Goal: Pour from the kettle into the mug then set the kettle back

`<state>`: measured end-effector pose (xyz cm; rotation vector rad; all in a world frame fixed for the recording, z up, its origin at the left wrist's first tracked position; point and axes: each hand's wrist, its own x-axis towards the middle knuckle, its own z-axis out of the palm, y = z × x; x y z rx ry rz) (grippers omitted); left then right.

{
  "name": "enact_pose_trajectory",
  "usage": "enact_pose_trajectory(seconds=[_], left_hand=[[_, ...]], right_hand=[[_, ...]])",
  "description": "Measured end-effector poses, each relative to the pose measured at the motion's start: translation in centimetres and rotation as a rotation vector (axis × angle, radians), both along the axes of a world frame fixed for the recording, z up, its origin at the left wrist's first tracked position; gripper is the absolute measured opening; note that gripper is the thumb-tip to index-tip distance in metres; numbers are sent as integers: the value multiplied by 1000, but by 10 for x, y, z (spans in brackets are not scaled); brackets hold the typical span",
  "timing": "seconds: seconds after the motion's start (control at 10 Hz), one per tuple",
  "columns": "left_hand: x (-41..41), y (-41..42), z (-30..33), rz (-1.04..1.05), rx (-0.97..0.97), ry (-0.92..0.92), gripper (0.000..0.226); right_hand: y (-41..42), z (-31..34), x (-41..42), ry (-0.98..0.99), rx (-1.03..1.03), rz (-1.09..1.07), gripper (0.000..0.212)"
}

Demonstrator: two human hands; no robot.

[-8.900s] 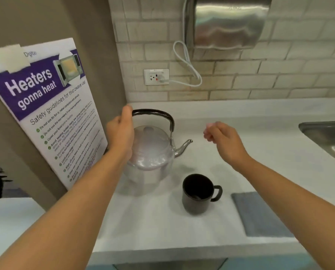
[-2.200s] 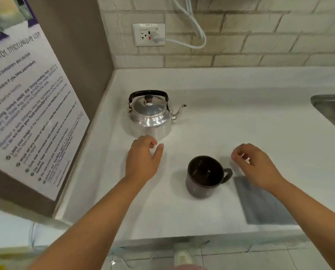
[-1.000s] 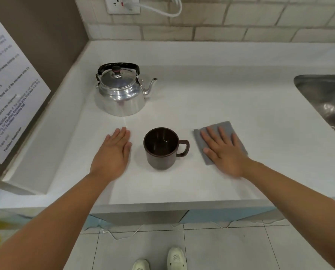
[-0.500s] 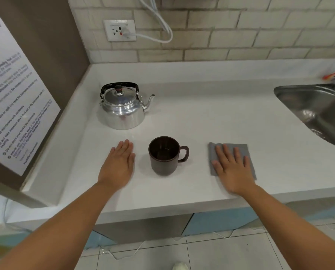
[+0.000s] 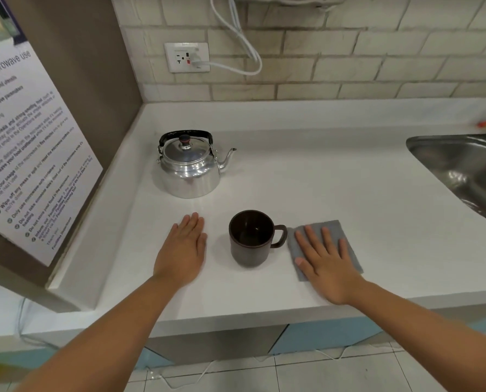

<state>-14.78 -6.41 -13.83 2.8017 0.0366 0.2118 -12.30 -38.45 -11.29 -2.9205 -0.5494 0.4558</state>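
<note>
Near the worktop's front edge: I see mug [image 5: 251, 239] between my hands.
Left hand [image 5: 181, 251]: flat, empty.
Right hand [image 5: 326, 263]: flat on cloth [image 5: 346, 244].
Kettle [image 5: 190, 165]: back-left, apart.

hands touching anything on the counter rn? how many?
2. The left hand lies flat on the bare counter, left of the mug. The right hand lies flat on the grey cloth, right of the mug.

White counter [image 5: 335, 193] carries kettle [image 5: 189, 171], mug [image 5: 251, 239], grey cloth [image 5: 346, 241].

Mug [image 5: 251, 239] between both hands, kettle [image 5: 190, 165] behind on counter [image 5: 335, 179].
</note>
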Motion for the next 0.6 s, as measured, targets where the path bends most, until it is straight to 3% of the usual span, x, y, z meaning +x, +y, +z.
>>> enact_pose_trajectory(seconds=[0.2, 0.4, 0.5, 0.6], left_hand=[[0, -1, 0, -1, 9, -2, 48], [0, -4, 9, 5, 6, 35, 47], [10, 4, 28, -11, 60, 180, 50], [30, 11, 67, -92, 170, 424, 54]], right_hand=[[-1, -4, -4, -85, 35, -34, 58], [-2, 7, -1, -24, 18, -9, 63], [-2, 34, 19, 28, -20, 13, 64], [4, 77, 46, 108, 50, -64, 48]])
